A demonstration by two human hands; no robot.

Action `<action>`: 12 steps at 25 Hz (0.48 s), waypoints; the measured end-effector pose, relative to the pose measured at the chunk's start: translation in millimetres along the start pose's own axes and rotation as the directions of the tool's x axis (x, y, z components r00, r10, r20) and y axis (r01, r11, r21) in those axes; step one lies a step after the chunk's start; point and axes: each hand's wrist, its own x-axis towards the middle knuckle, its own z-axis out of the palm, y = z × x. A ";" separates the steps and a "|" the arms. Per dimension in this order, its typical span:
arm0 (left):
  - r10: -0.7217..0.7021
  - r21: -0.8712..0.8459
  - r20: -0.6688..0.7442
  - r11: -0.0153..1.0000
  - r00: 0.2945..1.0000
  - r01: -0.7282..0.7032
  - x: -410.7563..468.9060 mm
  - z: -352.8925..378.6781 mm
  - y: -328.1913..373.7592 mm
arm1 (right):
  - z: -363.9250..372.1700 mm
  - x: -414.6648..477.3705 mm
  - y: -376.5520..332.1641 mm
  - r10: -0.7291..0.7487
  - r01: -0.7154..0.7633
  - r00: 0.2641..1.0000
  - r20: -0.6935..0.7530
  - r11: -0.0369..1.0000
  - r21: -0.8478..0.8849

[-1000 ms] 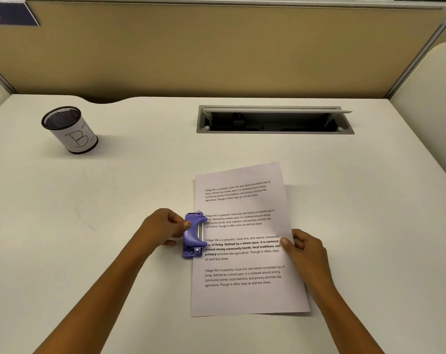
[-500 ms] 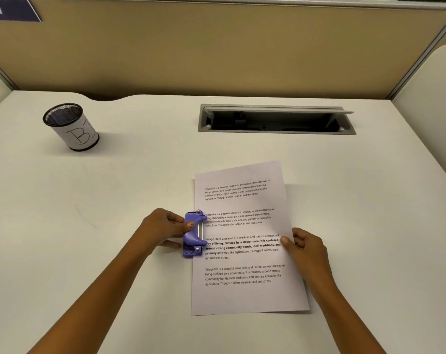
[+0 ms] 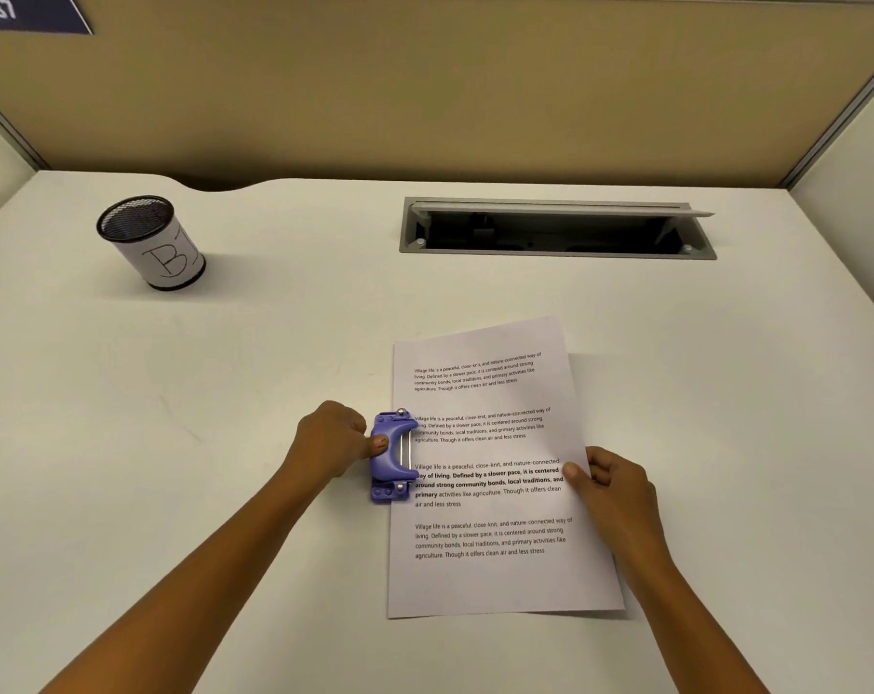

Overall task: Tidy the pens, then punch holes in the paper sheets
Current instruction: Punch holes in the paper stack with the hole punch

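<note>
Left grip [image 3: 332, 443] is clamping the punch [image 3: 392, 460] astride the paper's [image 3: 490, 583] left long edge; right grip [image 3: 617, 485] is pinching the opposite edge.

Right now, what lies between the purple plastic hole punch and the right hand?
Only the white printed paper sheet: the purple plastic hole punch sits on its left edge, and the right hand pinches its right edge. The head view shows it.

Left hand [image 3: 332, 443] grips purple punch [image 3: 392, 455] on paper [image 3: 490, 578]; right hand [image 3: 612, 485] pinches its edge.
</note>
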 end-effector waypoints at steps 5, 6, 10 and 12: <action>-0.036 -0.030 0.021 0.999 0.999 0.037 5.3 3.2 -2.8 | 0.9 1.5 2.3 0.002 -0.002 1.000 -0.010 1.000 -0.005; -0.031 0.003 0.016 1.000 0.999 0.031 5.1 4.5 -3.8 | 1.0 1.6 2.4 0.001 -0.001 1.000 -0.008 1.000 -0.009; -0.031 0.034 0.018 0.999 0.999 0.031 7.5 7.4 -6.2 | 2.3 3.1 3.8 0.010 -0.010 1.000 -0.013 1.000 -0.013; -0.037 0.017 0.021 0.999 0.999 0.037 7.8 6.5 -6.4 | 2.5 3.8 4.5 0.008 -0.008 1.000 -0.016 1.000 -0.015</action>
